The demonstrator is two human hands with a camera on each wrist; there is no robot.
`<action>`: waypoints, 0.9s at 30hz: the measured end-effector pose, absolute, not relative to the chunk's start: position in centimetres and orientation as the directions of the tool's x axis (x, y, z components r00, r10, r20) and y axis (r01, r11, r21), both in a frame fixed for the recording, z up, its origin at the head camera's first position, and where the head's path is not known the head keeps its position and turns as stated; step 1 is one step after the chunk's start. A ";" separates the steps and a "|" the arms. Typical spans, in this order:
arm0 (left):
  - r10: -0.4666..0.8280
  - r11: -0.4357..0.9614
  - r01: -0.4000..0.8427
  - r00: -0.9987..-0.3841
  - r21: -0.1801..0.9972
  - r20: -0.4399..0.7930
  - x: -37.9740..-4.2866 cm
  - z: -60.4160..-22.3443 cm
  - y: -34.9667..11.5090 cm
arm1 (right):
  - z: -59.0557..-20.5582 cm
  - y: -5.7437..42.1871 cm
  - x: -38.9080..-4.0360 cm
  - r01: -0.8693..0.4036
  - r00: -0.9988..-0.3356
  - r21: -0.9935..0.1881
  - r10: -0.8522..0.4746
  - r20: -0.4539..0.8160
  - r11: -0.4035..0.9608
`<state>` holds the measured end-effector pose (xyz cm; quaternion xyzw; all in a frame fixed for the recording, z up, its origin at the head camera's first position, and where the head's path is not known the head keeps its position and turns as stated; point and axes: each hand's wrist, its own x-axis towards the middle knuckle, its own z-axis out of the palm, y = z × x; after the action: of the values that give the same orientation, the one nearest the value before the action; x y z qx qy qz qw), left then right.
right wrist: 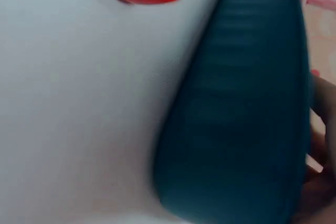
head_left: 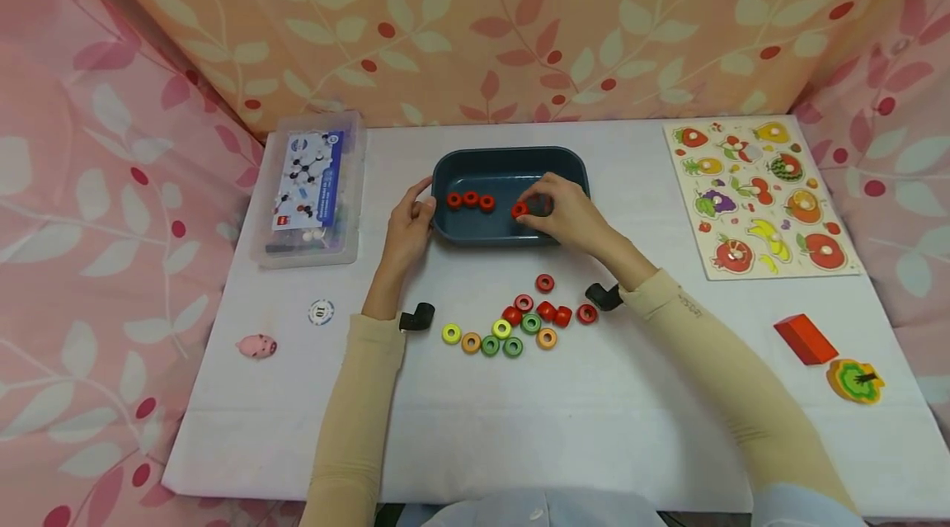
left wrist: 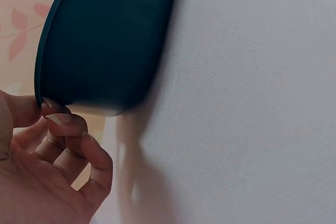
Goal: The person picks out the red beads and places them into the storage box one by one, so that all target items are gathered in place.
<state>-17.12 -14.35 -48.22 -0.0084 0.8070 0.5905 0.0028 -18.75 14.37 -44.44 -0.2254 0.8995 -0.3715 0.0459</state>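
Note:
A dark teal tray (head_left: 512, 240) lies on the white table. My left hand (head_left: 408, 228) pinches its left rim between thumb and fingers, as the left wrist view also shows, where the tray wall (left wrist: 105, 40) fills the top. Inside the tray, three red ring beads (head_left: 471, 198) stand in a row at the left. My right hand (head_left: 570, 212) reaches over the right part of the tray and pinches another red bead (head_left: 519, 209) between thumb and fingers. In front of the tray lie several loose beads, among them a red one (head_left: 545, 284), a green one (head_left: 491, 345) and an orange one (head_left: 471, 342).
At the back left sits a clear plastic box (head_left: 308, 189) with a blue-and-white label. A pig figure (head_left: 256, 346) and a round token (head_left: 322, 312) lie at the left. To the right are a fruit puzzle board (head_left: 764, 197), a red block (head_left: 806, 339) and a pepper-shaped piece (head_left: 855, 381).

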 end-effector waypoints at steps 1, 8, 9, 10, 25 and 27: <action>-0.012 0.302 -0.019 -1.000 0.953 -0.016 -17.1 -48.2 -14.3 | -44.7 14.1 -19.2 -0.348 -0.901 -0.683 -0.431 0.054 0.642; -0.018 0.288 -0.022 -1.000 0.957 -0.018 -17.1 -48.1 -14.3 | -45.3 12.3 -21.6 -0.260 -0.911 -0.652 -0.405 -0.078 0.712; -0.015 0.288 -0.022 -1.000 0.957 -0.019 -17.2 -48.1 -14.3 | -45.4 12.1 -21.8 -0.253 -0.911 -0.651 -0.402 -0.087 0.715; -0.011 0.284 -0.021 -1.000 0.959 -0.019 -17.2 -48.1 -14.3 | -45.5 12.0 -22.0 -0.243 -0.913 -0.654 -0.397 -0.096 0.716; 0.025 0.294 -0.035 -0.999 0.955 -0.044 -15.8 -44.2 -13.7 | -44.7 12.6 -20.9 -0.271 -0.908 -0.643 -0.413 -0.077 0.717; 0.020 0.294 -0.037 -0.999 0.955 -0.045 -15.9 -44.4 -13.8 | -44.2 13.3 -20.1 -0.307 -0.901 -0.643 -0.431 -0.041 0.702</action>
<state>-15.86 -13.75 -44.42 -0.0052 0.8040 0.5941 0.0241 -20.14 13.26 -44.19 -0.2010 0.9177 -0.3295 0.0944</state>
